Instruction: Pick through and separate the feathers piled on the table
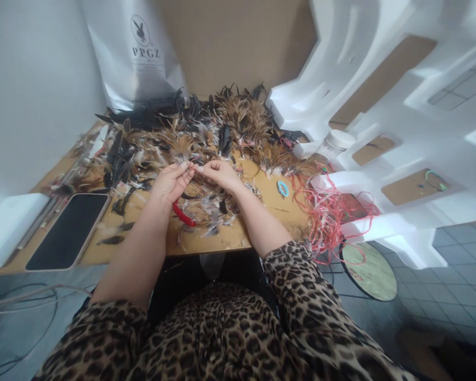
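Bag (138, 69) near table's (272, 203) back-left corner, contents hidden; left hand (170, 184) and right hand (222, 174) pinched, apparently, on a reddish scrap (192, 165).

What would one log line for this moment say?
left hand: fingertips pinched | right hand: fingertips pinched, close to left's | anything held: too small to tell | around: feathers, red curved piece, phone

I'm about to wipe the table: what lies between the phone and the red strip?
In the head view, loose dark feathers lie on the yellowish tabletop between the phone and the red strip, and the left forearm crosses over that stretch.
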### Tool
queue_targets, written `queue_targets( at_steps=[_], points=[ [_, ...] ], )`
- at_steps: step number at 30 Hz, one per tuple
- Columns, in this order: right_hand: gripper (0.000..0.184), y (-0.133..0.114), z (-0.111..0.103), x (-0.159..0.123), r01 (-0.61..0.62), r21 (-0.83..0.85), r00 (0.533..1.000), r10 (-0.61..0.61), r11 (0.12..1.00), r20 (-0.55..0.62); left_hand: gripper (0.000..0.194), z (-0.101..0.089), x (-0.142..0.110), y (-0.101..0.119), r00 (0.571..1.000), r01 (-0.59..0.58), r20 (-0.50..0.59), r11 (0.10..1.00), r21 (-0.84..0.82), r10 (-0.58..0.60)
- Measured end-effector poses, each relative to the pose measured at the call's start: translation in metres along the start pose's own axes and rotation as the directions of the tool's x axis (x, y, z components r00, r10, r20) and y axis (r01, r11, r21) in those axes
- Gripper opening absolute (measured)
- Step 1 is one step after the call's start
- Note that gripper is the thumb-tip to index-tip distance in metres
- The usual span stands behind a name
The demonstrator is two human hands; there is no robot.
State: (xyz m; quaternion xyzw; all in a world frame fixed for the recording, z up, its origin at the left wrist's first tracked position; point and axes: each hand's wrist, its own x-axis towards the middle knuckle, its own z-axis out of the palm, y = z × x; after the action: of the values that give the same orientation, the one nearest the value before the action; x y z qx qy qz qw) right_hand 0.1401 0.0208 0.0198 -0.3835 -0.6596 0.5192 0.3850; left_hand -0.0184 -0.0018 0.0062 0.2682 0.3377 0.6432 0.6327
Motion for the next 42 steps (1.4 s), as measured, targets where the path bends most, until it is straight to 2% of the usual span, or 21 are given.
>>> queue_targets(
  at_steps=[5,10,15,20,24,28,32,34,37,39,42],
  points=[
    [0.033,0.005,0.001,0.002,-0.025,-0.019,0.998,0.026,1.0,0.052,0.012,-0.001,0.0,0.0,1.0,-0.003,0.009,1.0,-0.007,0.003],
    [0.035,-0.002,0.001,-0.001,-0.067,-0.012,0.995,0.068,0.998,0.075,0.009,-0.001,0.0,0.0,1.0,-0.006,0.0,1.0,-0.014,0.006],
    [0.028,-0.005,0.003,-0.003,-0.11,0.045,0.98,0.101,0.993,0.171,0.006,0.001,-0.002,0.001,1.0,-0.017,0.012,1.0,0.016,0.016],
    [0.014,0.004,0.004,0.001,-0.11,0.052,0.988,0.104,0.993,0.116,0.005,0.003,-0.003,0.004,0.999,-0.037,0.019,0.999,0.006,0.037],
    [0.011,0.007,0.002,0.003,-0.034,-0.141,0.998,0.041,0.989,0.048,0.007,0.004,-0.003,0.004,0.998,-0.049,0.036,0.999,0.009,0.049],
    [0.011,0.001,0.0,0.001,0.057,-0.403,0.998,-0.048,0.914,0.033,0.011,0.004,-0.002,0.001,0.997,-0.078,0.013,0.997,0.023,0.077],
    [0.011,-0.003,-0.002,-0.001,0.134,-0.494,0.991,-0.131,0.859,0.041,0.012,0.003,0.0,-0.002,0.996,-0.093,0.006,0.995,0.022,0.092],
    [0.011,-0.003,-0.003,-0.001,0.142,-0.478,0.99,-0.134,0.867,0.051,0.011,0.003,0.0,-0.001,0.997,-0.081,0.002,0.996,0.027,0.081],
    [0.011,-0.002,-0.006,-0.001,0.089,-0.357,0.992,-0.052,0.93,0.112,0.007,0.001,0.0,0.003,0.997,-0.073,-0.026,0.997,0.028,0.074],
    [0.012,-0.002,-0.007,-0.001,0.047,-0.241,0.988,-0.009,0.969,0.156,0.006,-0.001,0.001,0.006,0.993,-0.105,-0.047,0.994,0.013,0.106],
    [0.013,-0.003,-0.005,-0.002,0.036,-0.137,0.99,-0.017,0.99,0.141,0.007,-0.007,0.004,0.008,0.982,-0.164,-0.09,0.986,0.019,0.165]
  ],
)
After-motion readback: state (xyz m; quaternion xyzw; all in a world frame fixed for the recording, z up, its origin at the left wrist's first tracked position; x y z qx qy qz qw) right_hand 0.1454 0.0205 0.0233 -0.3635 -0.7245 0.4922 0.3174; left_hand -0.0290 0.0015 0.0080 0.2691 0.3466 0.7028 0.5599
